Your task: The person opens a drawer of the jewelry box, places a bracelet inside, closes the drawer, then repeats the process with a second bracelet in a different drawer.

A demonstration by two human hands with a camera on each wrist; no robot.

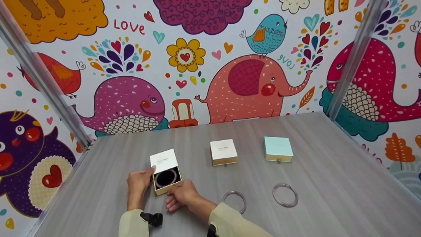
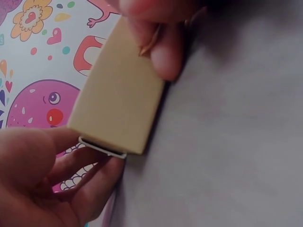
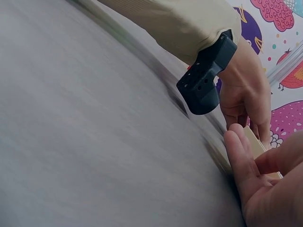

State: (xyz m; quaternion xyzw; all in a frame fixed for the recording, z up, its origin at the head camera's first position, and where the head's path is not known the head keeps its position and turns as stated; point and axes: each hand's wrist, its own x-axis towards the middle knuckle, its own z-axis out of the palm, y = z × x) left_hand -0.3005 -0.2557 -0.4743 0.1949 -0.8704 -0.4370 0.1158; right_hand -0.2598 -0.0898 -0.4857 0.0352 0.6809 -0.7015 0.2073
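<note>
A white-topped drawer box lies slightly turned on the table, its cream drawer pulled partly out towards me. Inside on black lining rests a pale bangle. My left hand holds the box by its sides, thumb and fingers curled around the sleeve in the left wrist view. At the drawer's front, my right hand pinches a small ribbon pull between thumb and finger, its other fingers extended. Two more translucent bangles lie on the table: one partly behind my right forearm, another farther right.
Behind my hands, a second white box stands closed near the middle, and a mint-green box stands closed to its right. The grey wood-grain table ends at a wall with cartoon animals. Metal posts rise at its far corners.
</note>
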